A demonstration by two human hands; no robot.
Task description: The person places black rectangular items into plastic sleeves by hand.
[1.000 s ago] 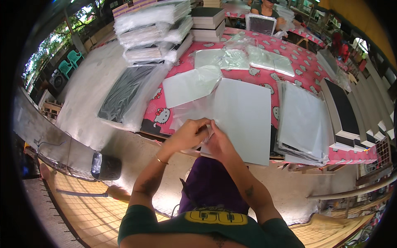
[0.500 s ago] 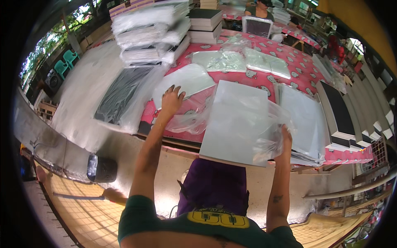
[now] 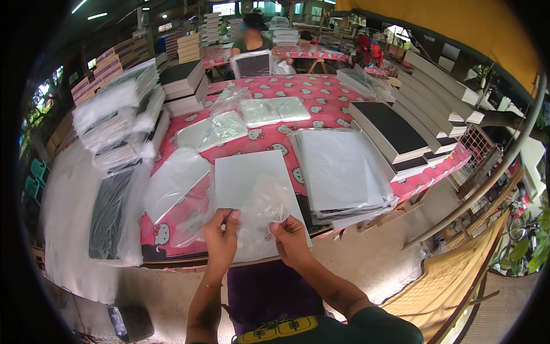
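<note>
The right hand (image 3: 291, 239) pinched a thin, crinkly, see-through bag (image 3: 270, 198) over a smooth, flat, pale board (image 3: 243, 172) at the worktop's (image 3: 315, 106) near edge. The left hand's (image 3: 222, 234) fingertips nearly met; their hold was unclear. Shiny wrapped stacks (image 3: 117, 109) looked finished; this board seemed not wrapped yet.

Ahead of the fingers (image 3: 232, 215) spreads a table (image 3: 326, 109) clothed in patterned pink; pale floor (image 3: 366, 266) shows to their right. Far ahead stand a second pink-covered table (image 3: 315, 53) and bright windows (image 3: 223, 9), with strip lights (image 3: 97, 16) farther left. Green chairs (image 3: 39, 172) sit well left, and a yellow tarp (image 3: 435, 26) hangs ahead and right.
</note>
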